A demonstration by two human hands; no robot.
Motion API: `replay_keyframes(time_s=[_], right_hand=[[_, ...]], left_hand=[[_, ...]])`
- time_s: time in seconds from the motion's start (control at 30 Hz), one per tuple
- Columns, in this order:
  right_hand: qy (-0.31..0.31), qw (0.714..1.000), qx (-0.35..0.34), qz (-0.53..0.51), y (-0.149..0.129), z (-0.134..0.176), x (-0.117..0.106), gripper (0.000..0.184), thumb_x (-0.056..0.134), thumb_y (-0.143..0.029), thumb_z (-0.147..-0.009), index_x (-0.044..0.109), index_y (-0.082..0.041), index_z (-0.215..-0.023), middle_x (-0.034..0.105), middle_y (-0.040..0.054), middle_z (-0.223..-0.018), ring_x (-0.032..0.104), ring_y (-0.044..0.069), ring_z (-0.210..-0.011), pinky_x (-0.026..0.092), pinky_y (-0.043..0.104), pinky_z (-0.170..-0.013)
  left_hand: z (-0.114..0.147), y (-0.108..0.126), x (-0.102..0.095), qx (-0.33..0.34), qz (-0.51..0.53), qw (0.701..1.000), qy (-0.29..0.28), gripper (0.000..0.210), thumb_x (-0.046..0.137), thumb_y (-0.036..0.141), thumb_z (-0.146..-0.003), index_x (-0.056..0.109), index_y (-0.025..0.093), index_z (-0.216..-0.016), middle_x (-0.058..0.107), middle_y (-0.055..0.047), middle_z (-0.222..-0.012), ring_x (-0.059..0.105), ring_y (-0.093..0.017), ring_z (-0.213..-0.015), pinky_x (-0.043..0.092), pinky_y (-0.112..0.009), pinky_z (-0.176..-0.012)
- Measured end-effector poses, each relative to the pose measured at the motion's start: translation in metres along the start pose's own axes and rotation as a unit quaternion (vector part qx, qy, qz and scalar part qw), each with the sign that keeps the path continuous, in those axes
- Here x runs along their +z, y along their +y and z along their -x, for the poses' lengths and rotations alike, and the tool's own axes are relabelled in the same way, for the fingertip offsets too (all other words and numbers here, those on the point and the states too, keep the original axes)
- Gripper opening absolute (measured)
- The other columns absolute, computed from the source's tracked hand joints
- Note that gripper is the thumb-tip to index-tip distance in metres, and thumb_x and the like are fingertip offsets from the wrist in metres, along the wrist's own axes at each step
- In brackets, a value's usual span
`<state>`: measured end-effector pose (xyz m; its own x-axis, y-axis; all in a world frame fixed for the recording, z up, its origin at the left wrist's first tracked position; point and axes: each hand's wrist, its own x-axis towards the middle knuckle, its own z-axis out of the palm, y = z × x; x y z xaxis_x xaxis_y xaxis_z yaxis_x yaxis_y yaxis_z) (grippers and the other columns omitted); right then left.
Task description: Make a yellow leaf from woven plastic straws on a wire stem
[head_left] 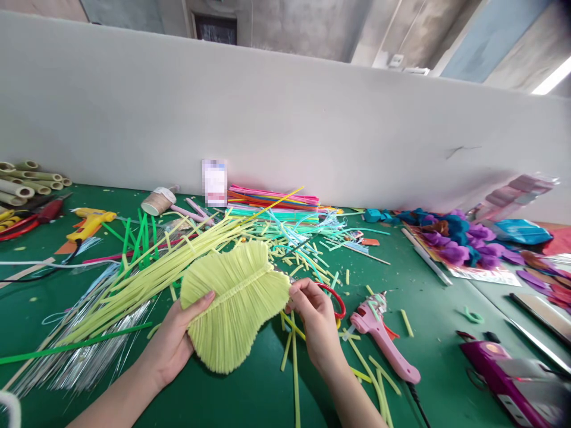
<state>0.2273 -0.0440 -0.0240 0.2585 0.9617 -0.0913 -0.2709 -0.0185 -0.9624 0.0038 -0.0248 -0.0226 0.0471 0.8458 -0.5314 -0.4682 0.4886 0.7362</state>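
A yellow-green leaf (pixel 241 306) made of fuzzy strips side by side, with a raised middle rib, is held up over the table. My left hand (pixel 178 339) grips its left lower edge, thumb on the front face and fingers behind. At its right end, my right hand (pixel 316 318) pinches the rim between thumb and forefinger; the fingertips are partly hidden. Just behind my right hand, a red looped handle (pixel 336 300) shows, its other end hidden. A pink hot glue gun (pixel 386 345) lies to the right. Long yellow-green pipe cleaners (pixel 147 285) spread out on the left.
Cut yellow-green pieces litter the green table (pixel 428 309). A yellow glue gun (pixel 91 224), twine spool (pixel 158 201) and bamboo tubes (pixel 31 178) sit left. Coloured pipe cleaner bundles (pixel 274 199) lie at the back. Purple and blue pieces (pixel 464 238) and a purple device (pixel 504 380) are right.
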Motion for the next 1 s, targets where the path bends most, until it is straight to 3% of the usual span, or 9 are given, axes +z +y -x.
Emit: replay_keyframes(time_s=[0.2, 0.5, 0.7, 1.0], right_hand=[[-0.008, 1.0, -0.004, 0.013, -0.0023, 0.001, 0.0018, 0.024, 0.074, -0.039, -0.076, 0.061, -0.019, -0.072, 0.054, -0.0039, -0.062, 0.048, 0.011, -0.058, 0.041, 0.023, -0.059], [0.001, 1.0, -0.007, -0.004, 0.0037, -0.0039, -0.0049, 0.024, 0.072, -0.043, -0.079, 0.066, -0.019, -0.08, 0.058, -0.0008, -0.073, 0.05, 0.012, -0.066, 0.045, 0.023, -0.06], [-0.012, 1.0, -0.014, 0.008, 0.0035, -0.0027, -0.0041, 0.023, 0.072, -0.04, -0.079, 0.062, -0.02, -0.075, 0.053, -0.004, -0.064, 0.048, 0.011, -0.06, 0.041, 0.023, -0.06], [-0.041, 0.999, -0.007, -0.025, 0.0008, 0.0015, -0.0021, 0.017, 0.07, -0.03, -0.078, 0.057, -0.021, -0.073, 0.053, -0.0038, -0.07, 0.048, 0.011, -0.062, 0.042, 0.023, -0.061]], left_hand=[[-0.0029, -0.0012, -0.0024, -0.006, 0.004, 1.0, -0.006, 0.061, 0.078, 0.02, -0.075, 0.058, 0.022, -0.132, 0.069, -0.013, -0.122, 0.067, -0.035, -0.109, 0.061, -0.043, -0.084], [-0.0041, -0.0008, -0.0049, -0.022, -0.001, 1.0, -0.008, 0.059, 0.079, 0.021, -0.075, 0.059, 0.022, -0.131, 0.068, -0.012, -0.124, 0.065, -0.035, -0.111, 0.061, -0.043, -0.085], [-0.0033, -0.0008, -0.003, -0.006, -0.005, 1.0, -0.022, 0.064, 0.079, 0.022, -0.074, 0.057, 0.023, -0.134, 0.067, -0.012, -0.127, 0.064, -0.034, -0.114, 0.06, -0.041, -0.087], [-0.0034, -0.0021, -0.0034, 0.0, 0.003, 1.0, -0.018, 0.069, 0.079, 0.02, -0.074, 0.053, 0.024, -0.138, 0.068, -0.012, -0.124, 0.066, -0.035, -0.109, 0.062, -0.042, -0.081]])
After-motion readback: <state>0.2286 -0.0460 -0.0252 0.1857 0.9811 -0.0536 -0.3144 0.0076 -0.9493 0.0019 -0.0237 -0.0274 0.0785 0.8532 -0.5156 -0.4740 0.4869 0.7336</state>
